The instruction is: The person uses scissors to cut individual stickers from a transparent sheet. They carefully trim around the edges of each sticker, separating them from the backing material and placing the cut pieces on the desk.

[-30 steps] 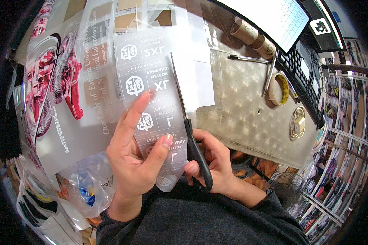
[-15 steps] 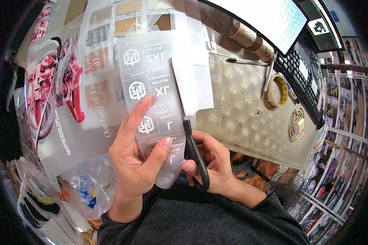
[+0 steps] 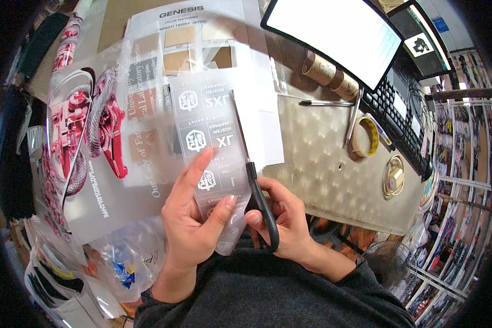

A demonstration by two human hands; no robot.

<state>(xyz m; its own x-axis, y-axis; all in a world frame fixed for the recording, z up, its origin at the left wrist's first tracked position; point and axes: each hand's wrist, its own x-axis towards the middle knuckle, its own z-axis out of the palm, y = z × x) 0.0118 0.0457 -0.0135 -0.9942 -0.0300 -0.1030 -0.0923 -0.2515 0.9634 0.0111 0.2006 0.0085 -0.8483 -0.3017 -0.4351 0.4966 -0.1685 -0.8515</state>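
Observation:
A translucent film strip [image 3: 205,117] with a row of white printed size labels hangs in front of me. My left hand [image 3: 188,232] pinches its lower part, thumb on top, with the forefinger reaching up along the film. The black-handled scissors [image 3: 264,205] are in my right hand [image 3: 291,221], fingers and thumb around the handles. Their long metal blades point away from me, lying along the strip's right edge and looking nearly closed. The strip's bottom end curls down between my hands.
A large clear sheet with a red-and-grey print [image 3: 95,120] covers the left of the table. White paper with brown swatches [image 3: 179,37] lies beyond. At right are a tape roll [image 3: 364,138], a pen [image 3: 328,103], a coiled cable [image 3: 394,177], cardboard tubes [image 3: 329,75], a keyboard [image 3: 396,115] and a monitor [image 3: 339,38].
The view has tilted, showing more of the far table. My hands, the film strip and the scissors sit slightly farther right in the picture, with both grips the same.

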